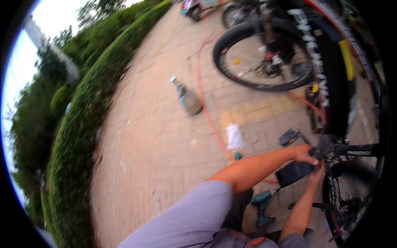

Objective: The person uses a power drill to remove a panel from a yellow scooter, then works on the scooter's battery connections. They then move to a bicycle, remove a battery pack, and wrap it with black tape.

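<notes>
A black bicycle frame [316,53] with white lettering stands close on my right. Both hands meet beside its crank area, where a black pedal [289,137] sticks out on its arm. My left hand [305,154] is closed, thumb and fingertips against a dark part there; what it pinches is too blurred to name. Just below, my right hand [317,172] comes up with bent fingers touching the same spot, partly hidden by the bike. Under my left forearm lies a dark flat-sided piece [294,173]. Below it, a green cordless drill [262,206] rests on the paving.
Across the brick paving [157,136] runs an orange hose [200,78]. A bottle-shaped container [188,99] and a white cloth or bag [235,137] sit near it. A bicycle wheel [264,88] is ahead, and parked vehicles [196,10] stand farther off. A hedge [78,124] borders the left.
</notes>
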`<action>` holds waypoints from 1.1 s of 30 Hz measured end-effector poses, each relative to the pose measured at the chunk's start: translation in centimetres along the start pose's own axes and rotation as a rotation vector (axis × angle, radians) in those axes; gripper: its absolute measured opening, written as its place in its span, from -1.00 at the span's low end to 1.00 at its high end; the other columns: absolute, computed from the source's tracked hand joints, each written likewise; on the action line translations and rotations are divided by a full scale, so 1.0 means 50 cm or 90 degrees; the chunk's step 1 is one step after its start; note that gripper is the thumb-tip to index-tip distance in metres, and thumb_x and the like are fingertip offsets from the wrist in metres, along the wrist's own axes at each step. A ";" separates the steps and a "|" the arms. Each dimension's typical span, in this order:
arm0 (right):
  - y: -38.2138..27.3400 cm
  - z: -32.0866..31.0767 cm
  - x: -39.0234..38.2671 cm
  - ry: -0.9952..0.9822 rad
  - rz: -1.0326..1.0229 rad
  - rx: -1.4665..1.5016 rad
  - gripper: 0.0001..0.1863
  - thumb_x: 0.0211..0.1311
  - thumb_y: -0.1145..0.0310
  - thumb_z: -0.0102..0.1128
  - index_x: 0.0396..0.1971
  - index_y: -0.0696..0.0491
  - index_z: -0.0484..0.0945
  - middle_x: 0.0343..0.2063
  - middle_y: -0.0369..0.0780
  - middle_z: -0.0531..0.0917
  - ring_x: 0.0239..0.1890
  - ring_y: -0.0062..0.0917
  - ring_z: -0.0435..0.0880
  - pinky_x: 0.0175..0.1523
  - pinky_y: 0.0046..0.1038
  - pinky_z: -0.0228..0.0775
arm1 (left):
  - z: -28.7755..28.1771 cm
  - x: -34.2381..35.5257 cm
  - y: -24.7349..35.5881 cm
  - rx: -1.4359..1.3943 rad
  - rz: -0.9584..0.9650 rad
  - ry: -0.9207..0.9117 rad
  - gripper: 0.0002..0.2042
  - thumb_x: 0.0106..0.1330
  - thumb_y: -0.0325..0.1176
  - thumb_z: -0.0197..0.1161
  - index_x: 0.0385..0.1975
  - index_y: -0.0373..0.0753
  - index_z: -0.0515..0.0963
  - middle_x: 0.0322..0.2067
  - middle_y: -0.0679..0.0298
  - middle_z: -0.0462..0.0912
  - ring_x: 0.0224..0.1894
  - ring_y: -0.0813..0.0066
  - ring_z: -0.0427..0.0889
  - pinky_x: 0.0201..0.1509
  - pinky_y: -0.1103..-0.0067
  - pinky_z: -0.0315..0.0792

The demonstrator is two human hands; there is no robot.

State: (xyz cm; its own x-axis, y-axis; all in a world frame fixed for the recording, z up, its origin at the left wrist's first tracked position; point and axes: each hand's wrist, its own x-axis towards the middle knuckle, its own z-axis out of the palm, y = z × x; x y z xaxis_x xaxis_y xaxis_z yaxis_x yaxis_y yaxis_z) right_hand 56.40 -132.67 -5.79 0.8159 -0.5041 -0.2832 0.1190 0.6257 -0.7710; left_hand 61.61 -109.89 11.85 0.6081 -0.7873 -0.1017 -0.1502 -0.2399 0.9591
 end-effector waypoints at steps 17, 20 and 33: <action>0.012 0.075 -0.144 0.191 0.058 0.168 -0.62 0.14 0.41 0.17 0.02 -0.01 0.48 -0.26 -0.37 0.58 -0.28 -0.57 0.50 -0.18 -0.32 0.38 | -0.056 -0.002 0.043 -0.075 -0.197 0.000 -0.37 0.12 -0.07 0.40 0.03 -0.46 0.43 -0.16 0.13 0.59 -0.12 0.48 0.54 -0.02 0.57 0.42; -0.027 0.099 -0.149 0.209 0.027 0.242 -0.63 0.15 0.43 0.16 0.00 0.01 0.49 -0.26 -0.33 0.60 -0.30 -0.57 0.53 -0.20 -0.38 0.41 | -0.040 -0.007 0.074 -0.115 -0.183 -0.020 -0.51 0.17 -0.18 0.38 -0.03 -0.42 0.46 -0.20 0.22 0.59 -0.18 0.57 0.52 -0.07 0.61 0.41; -0.204 0.181 -0.340 -0.154 -0.041 -0.400 -0.27 0.00 0.28 0.42 0.17 0.17 0.31 -0.05 -0.12 0.55 0.02 -0.45 0.51 0.10 -0.41 0.35 | -0.009 0.006 0.020 -0.353 -0.245 -0.124 -0.73 0.27 -0.39 0.11 -0.05 -0.30 0.50 -0.18 0.29 0.58 -0.09 0.49 0.50 0.08 0.53 0.33</action>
State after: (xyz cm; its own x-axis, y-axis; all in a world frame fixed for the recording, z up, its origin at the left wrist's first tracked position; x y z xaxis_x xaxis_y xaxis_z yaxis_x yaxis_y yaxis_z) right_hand 46.45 -125.09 12.05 0.9303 -0.3364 -0.1460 -0.1199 0.0971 -0.9880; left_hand 62.00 -110.12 12.90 0.3794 -0.8043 -0.4574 0.4986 -0.2386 0.8333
